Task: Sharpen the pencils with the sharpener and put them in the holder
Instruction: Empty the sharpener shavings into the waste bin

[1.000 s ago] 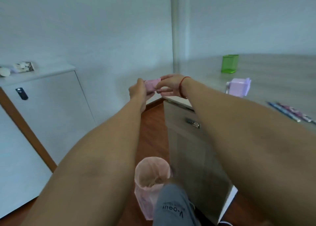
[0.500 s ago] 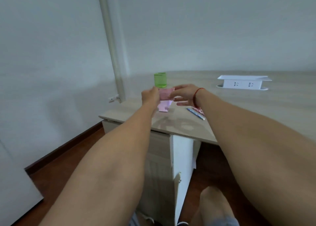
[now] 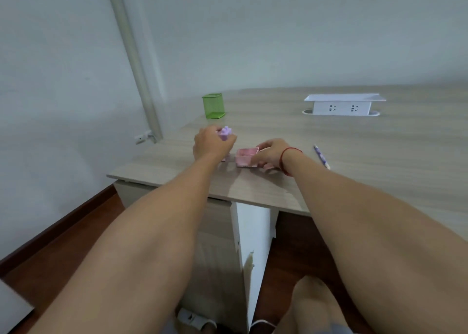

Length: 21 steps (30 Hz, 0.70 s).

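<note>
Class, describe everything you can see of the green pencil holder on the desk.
The green holder is a square-sided, open-topped cup of see-through plastic or mesh. It stands upright on the desk near its far left corner, beyond the left hand. Only the desk touches it; nothing shows above its rim.

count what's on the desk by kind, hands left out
holder: 1
sharpener: 1, gripped by the left hand
drawer: 1, pink, held by the right hand
pencil: 1 in view
socket box: 1
total: 5
</note>
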Available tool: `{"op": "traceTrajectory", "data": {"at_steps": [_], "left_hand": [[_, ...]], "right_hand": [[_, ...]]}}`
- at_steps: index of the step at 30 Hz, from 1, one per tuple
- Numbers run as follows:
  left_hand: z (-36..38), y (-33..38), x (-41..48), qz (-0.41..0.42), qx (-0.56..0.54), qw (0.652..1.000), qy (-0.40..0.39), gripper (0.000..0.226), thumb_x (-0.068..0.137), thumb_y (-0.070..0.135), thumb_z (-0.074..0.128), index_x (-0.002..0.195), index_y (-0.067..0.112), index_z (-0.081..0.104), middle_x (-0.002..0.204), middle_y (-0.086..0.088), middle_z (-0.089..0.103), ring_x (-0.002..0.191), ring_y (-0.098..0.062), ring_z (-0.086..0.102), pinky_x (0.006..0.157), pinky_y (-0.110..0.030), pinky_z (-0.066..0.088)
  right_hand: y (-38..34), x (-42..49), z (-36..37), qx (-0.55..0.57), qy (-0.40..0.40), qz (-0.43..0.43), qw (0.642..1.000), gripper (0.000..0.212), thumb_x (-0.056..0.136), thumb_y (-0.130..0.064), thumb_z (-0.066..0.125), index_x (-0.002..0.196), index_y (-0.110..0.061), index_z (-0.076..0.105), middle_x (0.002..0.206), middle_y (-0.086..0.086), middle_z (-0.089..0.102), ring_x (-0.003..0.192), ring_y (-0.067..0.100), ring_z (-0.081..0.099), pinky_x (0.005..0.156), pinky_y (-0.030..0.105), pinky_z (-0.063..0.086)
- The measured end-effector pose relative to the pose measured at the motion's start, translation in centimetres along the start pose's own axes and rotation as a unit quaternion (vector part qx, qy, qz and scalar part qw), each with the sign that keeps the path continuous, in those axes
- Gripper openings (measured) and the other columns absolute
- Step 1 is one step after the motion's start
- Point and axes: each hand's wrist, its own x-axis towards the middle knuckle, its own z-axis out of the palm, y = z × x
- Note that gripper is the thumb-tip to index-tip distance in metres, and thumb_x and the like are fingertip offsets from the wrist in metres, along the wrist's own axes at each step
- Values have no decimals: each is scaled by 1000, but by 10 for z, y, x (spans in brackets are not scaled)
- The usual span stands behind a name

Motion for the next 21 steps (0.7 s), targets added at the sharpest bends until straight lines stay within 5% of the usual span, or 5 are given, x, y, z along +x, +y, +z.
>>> {"op": "traceTrajectory", "data": {"at_steps": [4, 10, 15, 21], "left_hand": [[2, -3, 6, -3, 3, 1000, 10, 37, 71, 49, 57, 97, 25, 68, 103, -5, 68, 98, -29, 63, 80, -40, 56], [-4, -6, 8, 23, -10, 999, 34, 30, 74, 38, 61, 93, 16, 71, 97, -7, 70, 98, -28, 61, 81, -35, 54], [-11, -12, 11, 25, -39, 998, 41, 23, 76, 30, 64, 88, 12, 71, 91, -9, 70, 89, -27, 61, 74, -32, 51], [-12, -18, 15, 22, -62, 997, 35, 22, 71, 32, 66, 83, 15, 71, 86, -7, 70, 85, -27, 63, 68, -33, 52]], "right_hand": [[-1, 9, 8, 5, 2, 0, 1000, 52, 67, 4, 76, 115, -5, 61, 79, 11, 63, 66, 22, 58, 71, 37, 56], [-7, 16, 23, 5, 2, 1, 1000, 51, 67, 0, 76, 113, -11, 59, 85, 11, 65, 58, 18, 56, 55, 25, 49], [-10, 23, 34, 22, -2, -10, 1000, 51, 66, 1, 77, 114, -8, 60, 88, 13, 68, 72, 25, 62, 77, 39, 58], [-13, 22, 35, 45, -9, -10, 999, 47, 72, 3, 74, 112, -10, 55, 79, 12, 66, 64, 23, 58, 58, 29, 51]]}}
